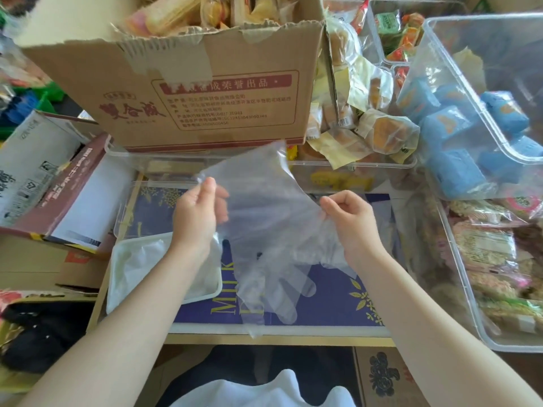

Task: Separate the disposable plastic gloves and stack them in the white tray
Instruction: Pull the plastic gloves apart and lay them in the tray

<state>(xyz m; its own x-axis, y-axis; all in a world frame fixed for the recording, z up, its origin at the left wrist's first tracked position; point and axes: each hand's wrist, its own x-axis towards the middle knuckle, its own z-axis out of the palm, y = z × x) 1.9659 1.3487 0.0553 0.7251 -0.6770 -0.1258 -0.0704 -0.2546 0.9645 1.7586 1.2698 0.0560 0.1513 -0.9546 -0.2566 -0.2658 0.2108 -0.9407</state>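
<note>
A clear plastic glove hangs in the air between both hands, cuff up and fingers pointing down over a dark blue box lid. My left hand pinches its left cuff edge between thumb and fingers. My right hand pinches the right edge with curled fingers. More crumpled clear gloves lie bunched under my right hand. The white tray sits low on the left, partly behind my left forearm, with flat clear gloves lying in it.
A big cardboard box of snacks stands behind the work spot. Clear plastic bins full of wrapped food crowd the right side. Printed cartons lie on the left. The blue box lid forms the work surface.
</note>
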